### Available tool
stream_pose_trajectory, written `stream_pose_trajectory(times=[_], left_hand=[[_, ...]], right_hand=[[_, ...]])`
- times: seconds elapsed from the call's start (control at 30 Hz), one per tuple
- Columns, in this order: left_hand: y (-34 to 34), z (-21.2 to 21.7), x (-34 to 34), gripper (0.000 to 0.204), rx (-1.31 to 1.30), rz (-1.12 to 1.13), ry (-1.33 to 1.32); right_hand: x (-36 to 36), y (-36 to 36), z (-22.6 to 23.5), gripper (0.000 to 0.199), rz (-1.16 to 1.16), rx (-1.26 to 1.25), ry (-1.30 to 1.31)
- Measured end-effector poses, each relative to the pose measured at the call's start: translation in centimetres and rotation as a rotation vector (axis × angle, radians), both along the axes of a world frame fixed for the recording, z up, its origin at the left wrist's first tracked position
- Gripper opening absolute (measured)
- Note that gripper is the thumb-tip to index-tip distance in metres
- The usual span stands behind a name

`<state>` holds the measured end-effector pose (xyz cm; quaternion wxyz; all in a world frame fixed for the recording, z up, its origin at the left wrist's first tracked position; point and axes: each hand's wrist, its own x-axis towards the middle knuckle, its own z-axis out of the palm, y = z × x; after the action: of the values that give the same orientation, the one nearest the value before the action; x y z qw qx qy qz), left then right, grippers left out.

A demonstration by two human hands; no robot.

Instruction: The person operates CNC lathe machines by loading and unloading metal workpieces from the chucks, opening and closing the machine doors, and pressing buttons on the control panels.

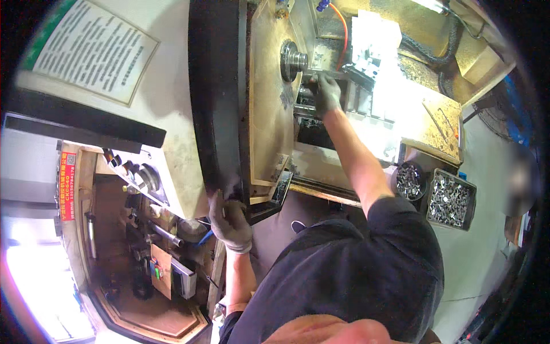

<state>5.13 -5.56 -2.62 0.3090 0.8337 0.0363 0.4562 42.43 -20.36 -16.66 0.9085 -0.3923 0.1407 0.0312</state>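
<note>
Reaching into the lathe, your right hand closes its grip on a small metal part beside the chuck; it's likely stiff, oily, slippery, so pinch its sides. Your left hand grips the door edge.

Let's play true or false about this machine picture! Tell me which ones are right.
1. Both hands wear gloves. True: the left hand and right hand are gloved.
2. The right hand reaches inside the machine near the round metal chuck. True.
3. The left hand holds a hammer. False: it grips the dark door edge.
4. The two bins of small metal parts are empty. False: both look full.
</note>
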Motion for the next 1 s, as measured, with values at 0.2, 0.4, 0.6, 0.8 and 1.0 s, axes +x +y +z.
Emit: stream_pose_trajectory(times=[0.2,0.4,0.6,0.8,1.0], left_hand=[[-0.6,3.9,0.8,0.054,0.146,-0.13,0.113],[-1.2,4.6,2.6,0.071,0.359,-0.417,0.192],[-2.3,4.5,1.9,0.08,0.407,-0.475,0.371],[-1.1,5.4,0.7,0.08,0.081,-0.573,0.421],[8.9,3.9,-8.8,0.014,-0.361,-0.442,-0.024]], right_hand=[[-21.2,-3.0,9.3,0.015,0.225,-0.177,-0.182],[-30.3,-2.4,15.7,0.036,0.195,-0.663,-0.833],[-32.0,-2.3,16.3,0.039,0.117,-0.853,-0.869],[-29.4,-2.5,15.3,0.031,0.041,-0.744,-0.81],[-14.2,-2.7,7.0,0.023,-0.037,-0.478,-0.408]])
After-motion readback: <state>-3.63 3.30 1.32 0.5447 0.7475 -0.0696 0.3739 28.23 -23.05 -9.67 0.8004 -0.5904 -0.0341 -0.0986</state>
